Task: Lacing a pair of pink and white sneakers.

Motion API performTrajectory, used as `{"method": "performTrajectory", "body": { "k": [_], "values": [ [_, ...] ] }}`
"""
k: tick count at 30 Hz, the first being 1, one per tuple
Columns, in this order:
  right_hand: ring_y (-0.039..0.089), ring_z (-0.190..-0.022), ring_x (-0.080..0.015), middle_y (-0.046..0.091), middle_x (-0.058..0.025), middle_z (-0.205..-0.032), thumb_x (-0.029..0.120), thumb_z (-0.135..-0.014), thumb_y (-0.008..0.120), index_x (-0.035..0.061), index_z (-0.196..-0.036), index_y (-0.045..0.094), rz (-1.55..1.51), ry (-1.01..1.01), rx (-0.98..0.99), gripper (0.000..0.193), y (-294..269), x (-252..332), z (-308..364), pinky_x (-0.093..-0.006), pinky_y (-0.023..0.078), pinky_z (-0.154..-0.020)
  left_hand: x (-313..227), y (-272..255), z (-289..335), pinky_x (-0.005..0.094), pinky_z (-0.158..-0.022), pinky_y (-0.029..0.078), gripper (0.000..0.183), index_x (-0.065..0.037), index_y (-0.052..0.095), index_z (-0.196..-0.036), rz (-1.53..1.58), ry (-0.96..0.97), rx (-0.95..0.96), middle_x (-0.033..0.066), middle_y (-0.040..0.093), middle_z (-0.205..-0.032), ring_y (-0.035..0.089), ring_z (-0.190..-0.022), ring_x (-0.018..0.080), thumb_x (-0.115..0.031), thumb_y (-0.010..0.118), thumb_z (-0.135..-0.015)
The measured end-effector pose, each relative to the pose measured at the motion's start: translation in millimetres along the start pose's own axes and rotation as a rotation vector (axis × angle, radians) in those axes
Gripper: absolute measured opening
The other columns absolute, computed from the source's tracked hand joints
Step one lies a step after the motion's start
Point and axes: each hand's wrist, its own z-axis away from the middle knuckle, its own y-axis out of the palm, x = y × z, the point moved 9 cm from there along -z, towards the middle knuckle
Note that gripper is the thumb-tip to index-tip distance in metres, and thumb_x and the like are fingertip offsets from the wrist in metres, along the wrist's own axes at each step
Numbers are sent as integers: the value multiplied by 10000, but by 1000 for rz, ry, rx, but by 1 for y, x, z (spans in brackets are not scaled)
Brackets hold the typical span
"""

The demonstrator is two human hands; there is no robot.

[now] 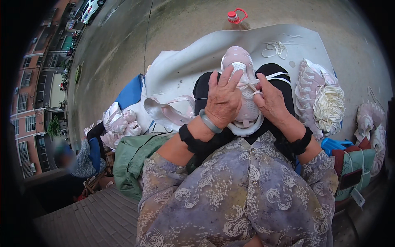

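A pale pink and white sneaker (249, 110) lies on my lap, its toe pointing away from me. White shoelace (273, 76) runs through its eyelets, and a loose end stretches out to the right. My left hand (224, 99) rests over the left side of the sneaker with its fingers stretched out and apart. On the right side, my right hand (271, 99) pinches the shoelace between thumb and finger near the lacing. Part of the sneaker's left edge is hidden under my left hand. Another pale pink shoe (170, 112) lies left of my knee.
A whitish sheet (177, 66) spreads in front, bearing loose laces (275, 50). At the right are stacked pink shoe pieces (307, 92) and a bundle of white laces (330, 105). Bagged shoes (119, 123) and a seated person (88, 158) are left. A red-capped bottle (236, 20) stands beyond.
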Motion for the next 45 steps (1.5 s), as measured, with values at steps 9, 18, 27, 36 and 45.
{"method": "performTrajectory", "body": {
  "k": [9,18,27,36,45],
  "values": [
    [550,-736,-227,578,-131,-931,351,-650,690,7,-1305,320,-42,156,27,827,0,-17,5,-321,451,-708,217,-143,284,474,-855,383,146,-12,631,-750,-684,-1043,213,154,552,-1122,490,-1047,337,-123,549,-702],
    [493,-594,-102,574,-62,-824,251,-801,609,2,-1227,419,-293,359,-28,529,-6,-41,-18,-201,435,-553,127,-57,156,404,-803,388,201,-58,612,-851,160,-589,-28,124,561,-1060,500,-951,319,-212,663,-732],
    [489,-502,-61,529,-9,-657,99,-764,551,5,-813,554,-588,571,-145,106,-4,-66,-24,-208,420,-443,46,8,28,390,-761,385,203,-53,591,-868,287,-270,58,113,576,-982,518,-883,291,-216,641,-757],
    [524,-636,-64,563,-13,-710,83,-815,553,4,-864,579,-393,263,-161,96,-4,-35,-8,-209,445,-597,65,-4,82,271,-631,398,120,-13,531,-769,869,-378,393,59,529,-721,504,-662,157,-110,548,-838],
    [548,-616,-153,570,-63,-751,117,-796,623,15,-906,592,-270,160,-14,153,-11,-18,20,-279,433,-559,97,-47,162,203,-537,384,201,-27,533,-757,1295,-854,429,6,548,-694,471,-591,68,-175,526,-892]
  ]
}}
